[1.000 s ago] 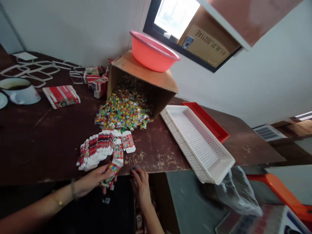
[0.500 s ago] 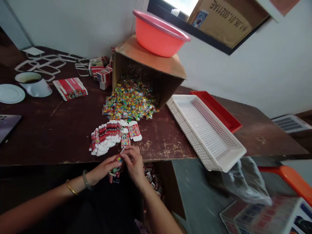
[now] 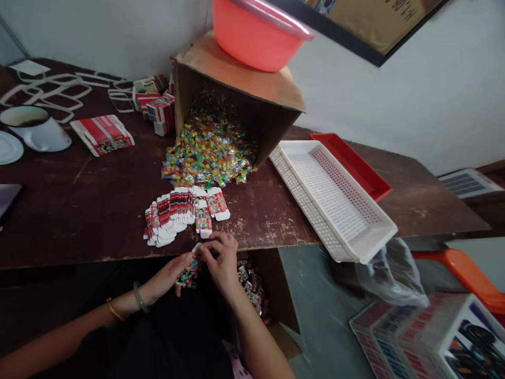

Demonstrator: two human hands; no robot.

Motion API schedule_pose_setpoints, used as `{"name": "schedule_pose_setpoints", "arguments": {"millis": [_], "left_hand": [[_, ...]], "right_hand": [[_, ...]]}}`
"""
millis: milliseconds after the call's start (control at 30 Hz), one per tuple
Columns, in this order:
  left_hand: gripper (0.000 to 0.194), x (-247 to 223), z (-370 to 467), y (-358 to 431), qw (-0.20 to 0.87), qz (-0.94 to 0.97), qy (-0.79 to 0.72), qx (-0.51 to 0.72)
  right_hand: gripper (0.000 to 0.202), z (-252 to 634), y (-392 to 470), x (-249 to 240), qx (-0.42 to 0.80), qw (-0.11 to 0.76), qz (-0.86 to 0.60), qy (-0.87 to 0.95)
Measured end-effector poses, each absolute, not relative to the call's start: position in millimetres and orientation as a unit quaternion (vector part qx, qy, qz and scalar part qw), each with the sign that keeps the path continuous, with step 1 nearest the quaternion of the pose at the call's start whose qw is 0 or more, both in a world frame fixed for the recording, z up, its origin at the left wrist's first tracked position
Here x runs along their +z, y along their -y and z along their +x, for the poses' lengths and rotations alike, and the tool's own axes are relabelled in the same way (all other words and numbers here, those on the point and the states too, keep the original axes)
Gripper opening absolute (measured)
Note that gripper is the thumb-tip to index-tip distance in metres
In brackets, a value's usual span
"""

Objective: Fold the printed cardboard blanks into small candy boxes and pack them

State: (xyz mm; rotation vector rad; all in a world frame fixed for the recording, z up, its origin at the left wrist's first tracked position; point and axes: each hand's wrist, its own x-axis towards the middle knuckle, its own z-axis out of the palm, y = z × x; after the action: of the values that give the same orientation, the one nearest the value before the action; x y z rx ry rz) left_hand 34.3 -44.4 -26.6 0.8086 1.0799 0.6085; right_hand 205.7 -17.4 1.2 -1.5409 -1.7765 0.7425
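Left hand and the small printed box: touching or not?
Touching: the head view shows the left hand closed on the small printed box, no gap between them.

We count hands, 2: L hand (image 3: 168, 273), R hand (image 3: 223, 263). Bangles, 2: 1 green bangle (image 3: 139, 298), 1 gold bangle (image 3: 113, 309). Printed carton (image 3: 187, 272) in hand, 1; carton row (image 3: 169, 213), too tight for us to count. Candy pkts. (image 3: 209, 152): too many to count. Open cardbd. boxes, 2: upper box (image 3: 244, 73), lower box (image 3: 282, 287). Also 1 ea.: pink basin (image 3: 256, 37), red tray (image 3: 351, 163), mug (image 3: 49, 136), white dish (image 3: 10, 148). White perf. tray (image 3: 329, 189), min. 1; nested 2nd, we can't tell.
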Motion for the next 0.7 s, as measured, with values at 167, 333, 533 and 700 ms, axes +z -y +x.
{"name": "schedule_pose_setpoints", "arguments": {"millis": [167,333,533,700], "left_hand": [[0.066,-17,35,41,0.729,0.364,-0.511,0.275],[0.062,-12,35,38,0.726,0.362,-0.511,0.283],[0.047,-8,30,29,0.756,0.387,-0.463,0.256],[0.035,-5,26,20,0.716,0.461,-0.465,0.242]], "right_hand": [[0.023,193,27,-5,0.289,0.395,-0.575,0.656],[0.031,197,46,-11,0.381,0.406,-0.543,0.629],[0.035,207,42,-19,0.718,0.4,-0.455,0.343],[0.018,209,29,0,0.629,0.362,-0.447,0.523]]}}
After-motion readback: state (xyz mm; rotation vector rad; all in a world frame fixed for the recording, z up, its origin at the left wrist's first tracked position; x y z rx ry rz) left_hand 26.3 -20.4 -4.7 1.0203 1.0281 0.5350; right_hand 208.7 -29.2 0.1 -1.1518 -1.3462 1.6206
